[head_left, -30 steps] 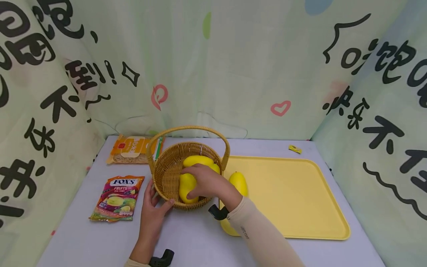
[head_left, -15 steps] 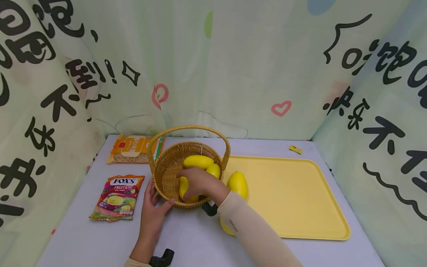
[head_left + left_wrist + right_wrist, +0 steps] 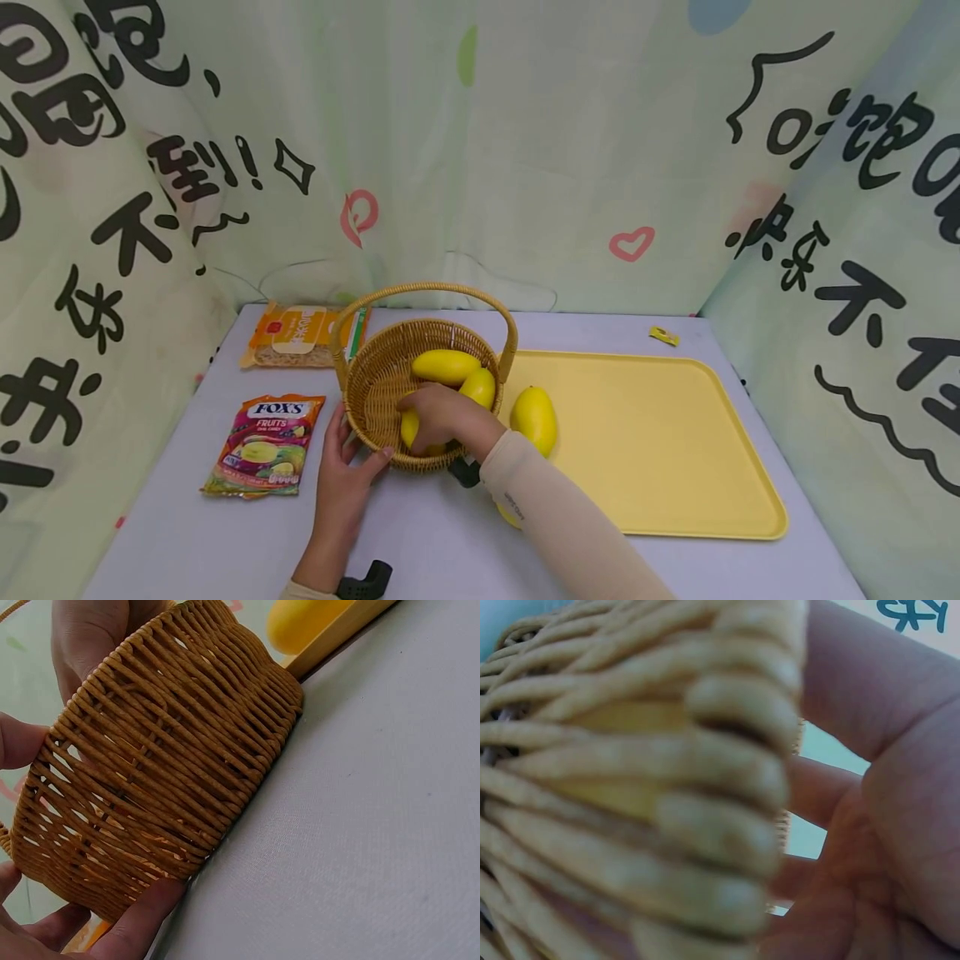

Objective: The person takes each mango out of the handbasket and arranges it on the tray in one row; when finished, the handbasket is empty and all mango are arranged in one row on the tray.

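Note:
A woven wicker basket [image 3: 375,400] with a tall arched handle stands at the table's middle. Yellow mangoes lie inside it: one mango [image 3: 446,367] at the back, another [image 3: 480,387] at the right, and a front mango [image 3: 408,428] partly under my right hand [image 3: 450,417]. That hand reaches over the rim and grips the front mango, its fingertips mostly hidden; through the weave in the right wrist view, yellow shows. My left hand [image 3: 348,475] holds the basket's near left side, thumb by the rim and fingers along the outer wall [image 3: 150,765].
Right of the basket lies a yellow tray [image 3: 637,442] with a mango [image 3: 534,421] at its left; another [image 3: 507,515] is mostly behind the sleeve. A candy bag [image 3: 264,446] and an orange food packet [image 3: 288,336] lie left. A small yellow wrapper [image 3: 663,336] sits back right.
My right hand has moved left and deeper into the basket, down over the front mango, uncovering more of the right mango. My left hand and the basket have stayed still.

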A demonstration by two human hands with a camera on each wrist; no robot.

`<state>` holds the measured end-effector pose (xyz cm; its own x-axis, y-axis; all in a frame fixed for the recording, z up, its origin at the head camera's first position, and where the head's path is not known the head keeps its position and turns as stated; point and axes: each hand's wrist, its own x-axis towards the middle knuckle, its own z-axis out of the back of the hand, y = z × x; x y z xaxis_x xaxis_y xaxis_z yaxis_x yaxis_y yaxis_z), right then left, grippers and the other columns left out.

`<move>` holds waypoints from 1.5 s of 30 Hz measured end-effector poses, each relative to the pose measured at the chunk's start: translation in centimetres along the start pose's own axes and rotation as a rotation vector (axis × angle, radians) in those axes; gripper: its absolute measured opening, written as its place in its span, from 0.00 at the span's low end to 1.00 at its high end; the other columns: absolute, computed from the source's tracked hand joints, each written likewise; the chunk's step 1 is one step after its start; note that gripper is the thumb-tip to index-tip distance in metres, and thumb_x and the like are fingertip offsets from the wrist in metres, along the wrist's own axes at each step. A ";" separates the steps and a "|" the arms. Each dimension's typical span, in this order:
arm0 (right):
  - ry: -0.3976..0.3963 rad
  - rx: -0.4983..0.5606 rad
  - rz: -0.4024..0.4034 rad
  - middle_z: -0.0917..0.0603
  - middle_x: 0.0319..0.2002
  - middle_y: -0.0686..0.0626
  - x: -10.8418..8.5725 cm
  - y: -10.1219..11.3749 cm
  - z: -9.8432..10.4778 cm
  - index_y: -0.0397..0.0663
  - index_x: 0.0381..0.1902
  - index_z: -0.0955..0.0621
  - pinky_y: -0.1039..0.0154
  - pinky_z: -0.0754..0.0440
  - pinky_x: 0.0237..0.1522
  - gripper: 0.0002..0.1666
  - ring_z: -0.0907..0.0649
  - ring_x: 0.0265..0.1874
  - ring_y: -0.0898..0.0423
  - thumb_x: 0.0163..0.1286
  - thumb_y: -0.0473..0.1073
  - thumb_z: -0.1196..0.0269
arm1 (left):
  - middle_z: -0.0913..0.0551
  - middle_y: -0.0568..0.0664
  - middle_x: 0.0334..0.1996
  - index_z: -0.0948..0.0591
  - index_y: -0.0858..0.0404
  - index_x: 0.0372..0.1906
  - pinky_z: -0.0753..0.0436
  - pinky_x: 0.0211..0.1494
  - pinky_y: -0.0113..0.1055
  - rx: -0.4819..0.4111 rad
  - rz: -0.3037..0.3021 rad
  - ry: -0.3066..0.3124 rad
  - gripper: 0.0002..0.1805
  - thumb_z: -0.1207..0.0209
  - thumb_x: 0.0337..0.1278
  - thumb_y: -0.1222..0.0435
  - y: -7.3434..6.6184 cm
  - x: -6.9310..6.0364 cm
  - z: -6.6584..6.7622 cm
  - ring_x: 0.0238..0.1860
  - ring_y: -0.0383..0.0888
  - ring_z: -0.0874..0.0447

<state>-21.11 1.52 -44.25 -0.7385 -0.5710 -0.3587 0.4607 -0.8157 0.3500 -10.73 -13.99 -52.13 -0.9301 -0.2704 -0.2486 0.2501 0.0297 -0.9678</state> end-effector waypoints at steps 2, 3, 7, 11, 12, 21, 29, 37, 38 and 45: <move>0.001 0.002 -0.004 0.16 0.65 0.50 0.0 0.0 0.0 0.57 0.70 0.18 0.67 0.20 0.56 0.41 0.22 0.57 0.56 0.56 0.43 0.21 | 0.45 0.50 0.86 0.54 0.37 0.87 0.22 0.72 0.46 -0.002 -0.005 0.001 0.57 0.30 0.65 0.66 0.0 0.0 0.0 0.84 0.57 0.42; -0.002 0.004 -0.005 0.16 0.65 0.50 0.0 0.0 0.0 0.57 0.69 0.17 0.66 0.19 0.55 0.40 0.22 0.56 0.56 0.56 0.43 0.21 | 0.45 0.51 0.86 0.54 0.38 0.87 0.22 0.71 0.46 -0.004 -0.007 0.002 0.57 0.30 0.65 0.66 0.0 0.0 0.0 0.84 0.57 0.42; -0.008 0.008 -0.014 0.18 0.65 0.48 -0.1 0.1 0.0 0.58 0.66 0.16 0.65 0.19 0.52 0.38 0.23 0.53 0.56 0.55 0.43 0.21 | 0.45 0.51 0.86 0.54 0.38 0.87 0.22 0.71 0.45 -0.004 -0.009 0.003 0.57 0.30 0.65 0.66 0.0 0.0 -0.1 0.84 0.57 0.42; 0.001 -0.010 -0.018 0.19 0.65 0.47 -0.1 0.2 0.1 0.59 0.67 0.16 0.66 0.20 0.50 0.38 0.24 0.51 0.56 0.56 0.44 0.21 | 0.44 0.49 0.86 0.54 0.37 0.87 0.22 0.71 0.44 -0.005 -0.008 0.003 0.57 0.30 0.65 0.65 0.1 0.1 -0.1 0.84 0.56 0.42; 0.003 -0.017 -0.016 0.19 0.64 0.47 -0.1 0.2 0.1 0.59 0.67 0.16 0.66 0.20 0.49 0.38 0.24 0.51 0.56 0.56 0.44 0.21 | 0.44 0.49 0.86 0.54 0.37 0.87 0.22 0.70 0.44 -0.005 -0.009 0.003 0.57 0.30 0.65 0.65 0.1 0.1 -0.1 0.84 0.56 0.42; 0.000 -0.015 -0.020 0.20 0.64 0.46 0.0 0.0 -0.1 0.60 0.66 0.16 0.66 0.20 0.46 0.37 0.24 0.49 0.56 0.56 0.45 0.22 | 0.45 0.49 0.86 0.54 0.37 0.87 0.21 0.71 0.43 -0.012 -0.002 0.007 0.57 0.31 0.66 0.65 0.2 0.2 -0.1 0.84 0.55 0.42; -0.069 0.053 -0.014 0.26 0.69 0.42 -0.5 -0.5 0.1 0.62 0.67 0.18 0.62 0.17 0.44 0.41 0.22 0.49 0.54 0.53 0.49 0.20 | 0.46 0.49 0.86 0.55 0.35 0.87 0.22 0.72 0.46 0.007 0.008 0.005 0.58 0.30 0.66 0.65 0.2 0.3 0.1 0.84 0.56 0.43; -0.114 0.153 0.009 0.28 0.70 0.41 -0.9 -1.4 0.3 0.65 0.66 0.18 0.61 0.18 0.43 0.40 0.22 0.49 0.53 0.52 0.48 0.22 | 0.46 0.49 0.86 0.55 0.36 0.87 0.22 0.71 0.44 0.008 -0.005 0.005 0.57 0.31 0.66 0.65 0.3 0.3 0.1 0.84 0.56 0.42; -0.120 0.166 0.018 0.28 0.70 0.40 -1.0 -1.5 0.3 0.65 0.66 0.18 0.61 0.18 0.43 0.40 0.22 0.49 0.53 0.52 0.48 0.22 | 0.46 0.49 0.86 0.55 0.36 0.87 0.22 0.71 0.44 0.008 -0.006 0.004 0.57 0.31 0.66 0.65 0.3 0.3 0.1 0.84 0.56 0.42; -0.177 0.229 0.090 0.30 0.73 0.40 -1.8 -2.0 0.3 0.62 0.65 0.18 0.58 0.16 0.50 0.40 0.21 0.55 0.50 0.51 0.47 0.23 | 0.45 0.50 0.86 0.54 0.35 0.87 0.22 0.71 0.44 0.013 -0.013 0.001 0.57 0.31 0.66 0.65 0.3 0.3 0.0 0.83 0.57 0.41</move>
<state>-20.91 4.21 -44.03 -0.7833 -0.5985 -0.1681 0.4200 -0.7089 0.5666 -10.92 -14.04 -52.53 -0.9337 -0.2693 -0.2362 0.2414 0.0139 -0.9703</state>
